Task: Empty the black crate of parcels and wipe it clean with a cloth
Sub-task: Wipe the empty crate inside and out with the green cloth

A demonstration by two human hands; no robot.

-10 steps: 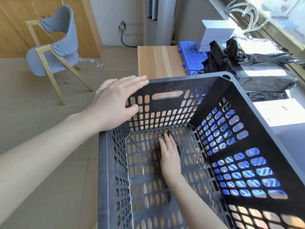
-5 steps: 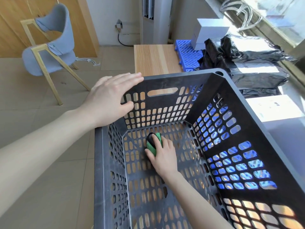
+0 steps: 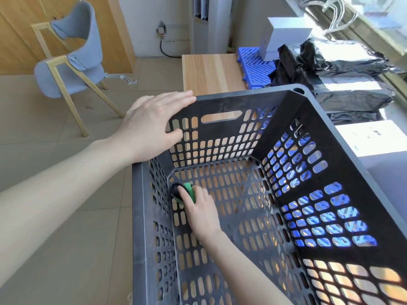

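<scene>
Wiping is under way: the right hand (image 3: pixel 201 213) holds a green cloth (image 3: pixel 187 190), fingers curled round it, at the ten o'clock corner of the black crate (image 3: pixel 242 95) floor. The left hand (image 3: pixel 152 126) lies flat on the rim, fingers straight. The crate holds no parcels; black parcels (image 3: pixel 352 97) lie outside at two o'clock. Emptying appears complete, with most of the wiping probably outstanding.
</scene>
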